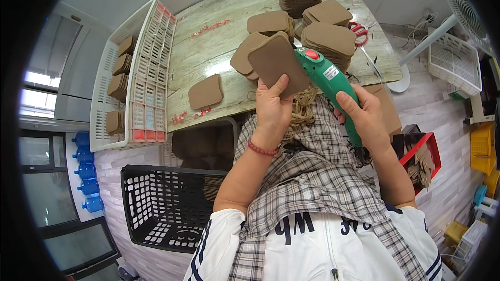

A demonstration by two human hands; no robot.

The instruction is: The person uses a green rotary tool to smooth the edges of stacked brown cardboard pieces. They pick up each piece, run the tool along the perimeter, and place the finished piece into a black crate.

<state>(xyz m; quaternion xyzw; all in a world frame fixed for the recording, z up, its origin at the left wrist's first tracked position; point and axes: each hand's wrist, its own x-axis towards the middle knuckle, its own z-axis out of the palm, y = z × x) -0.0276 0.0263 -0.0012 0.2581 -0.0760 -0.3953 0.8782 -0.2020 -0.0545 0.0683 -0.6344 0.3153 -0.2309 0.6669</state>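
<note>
Holding flat, round-cornered brown pad [275,61] in left grip [273,105], curved green tool [329,80] in right grip [363,113].

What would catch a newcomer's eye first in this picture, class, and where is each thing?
First, the green handheld tool with a red button, gripped in the right hand, right of centre. Beside it, the left hand holds a brown pad, with stacks of similar pads beyond on the table. At lower left, a black crate stands out against the pale floor.

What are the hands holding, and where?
The left hand holds a brown pad by its near edge; the right hand grips a green tool around its rear half.
</note>
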